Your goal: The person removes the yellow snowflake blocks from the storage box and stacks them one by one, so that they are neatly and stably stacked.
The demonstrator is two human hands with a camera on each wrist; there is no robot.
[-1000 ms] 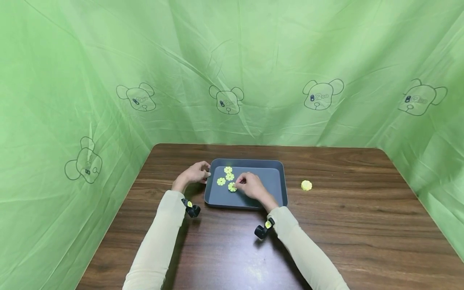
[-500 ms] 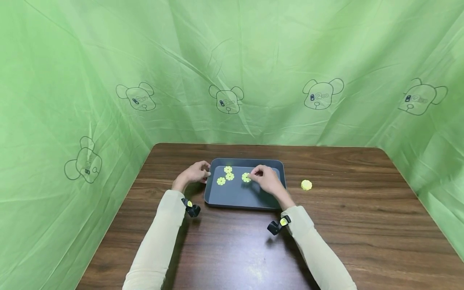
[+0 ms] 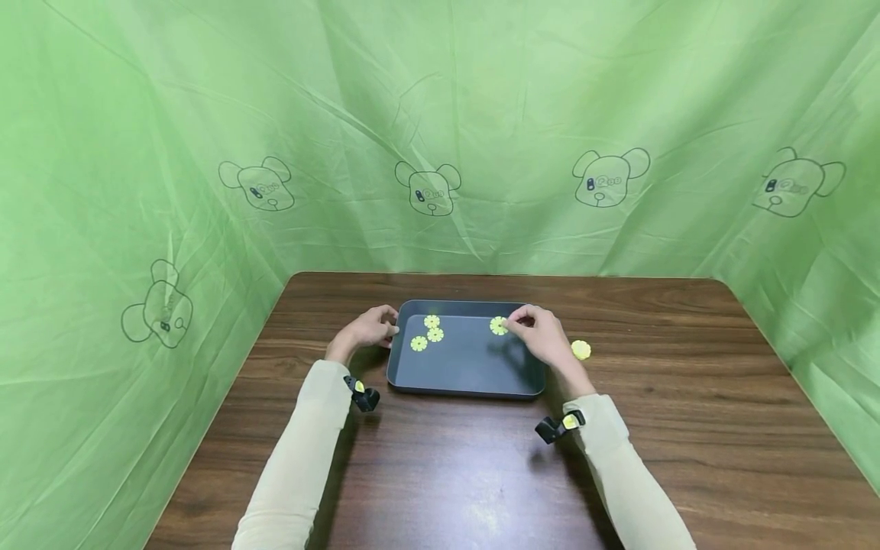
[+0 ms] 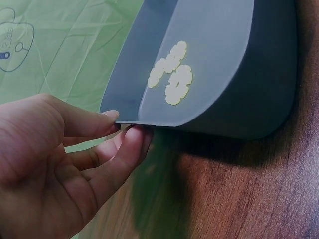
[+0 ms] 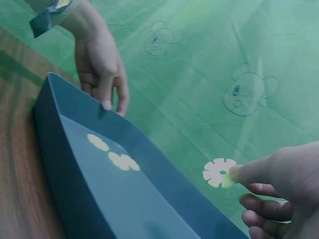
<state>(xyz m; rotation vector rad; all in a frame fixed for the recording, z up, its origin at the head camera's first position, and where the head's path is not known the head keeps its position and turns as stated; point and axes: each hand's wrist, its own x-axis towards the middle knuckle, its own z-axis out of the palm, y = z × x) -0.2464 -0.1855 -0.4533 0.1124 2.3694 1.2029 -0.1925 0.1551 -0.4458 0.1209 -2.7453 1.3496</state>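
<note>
A dark grey rectangular tray (image 3: 467, 367) stands on the table with several flat yellow flower-shaped discs (image 3: 418, 344) lying at its left end. My left hand (image 4: 75, 154) pinches the tray's left rim between thumb and fingers. Over the tray's right part, my right hand (image 3: 546, 336) pinches one yellow flower-shaped disc (image 5: 218, 173) by its edge, between thumb and fingertip. In the right wrist view this disc has notched petals and a small central hole, and it is held up above the tray.
A small yellow scalloped piece (image 3: 580, 351), perhaps a stack of discs, lies right of the tray, close to my right wrist. The brown wood-grain table (image 3: 687, 397) ends at a green curtain (image 3: 516, 92) printed with bear heads.
My right hand has lifted one flower-shaped disc from the group and carried it right across the tray. The left hand stays at the left rim.
</note>
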